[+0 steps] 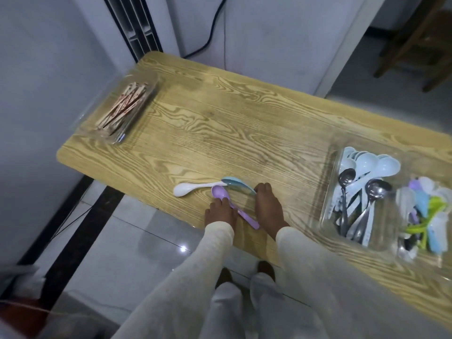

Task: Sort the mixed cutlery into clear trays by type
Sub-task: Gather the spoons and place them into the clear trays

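Note:
Three plastic spoons lie near the table's front edge: a white spoon (193, 187), a light blue spoon (236, 183) and a purple spoon (221, 194). My left hand (220, 212) rests on the purple spoon's handle just behind its bowl. My right hand (267, 207) has its fingertips on the blue spoon's handle end. A clear tray (327, 211) at the right holds white and metal spoons. A second clear tray (415, 258) beside it holds coloured plastic cutlery. At the far left a clear tray (144, 104) holds chopsticks.
The wooden table (220, 123) has a rounded left end, with tiled floor below. A white appliance with a black cable stands behind the table. A wooden chair (415, 42) is at the back right. My feet show under the front edge.

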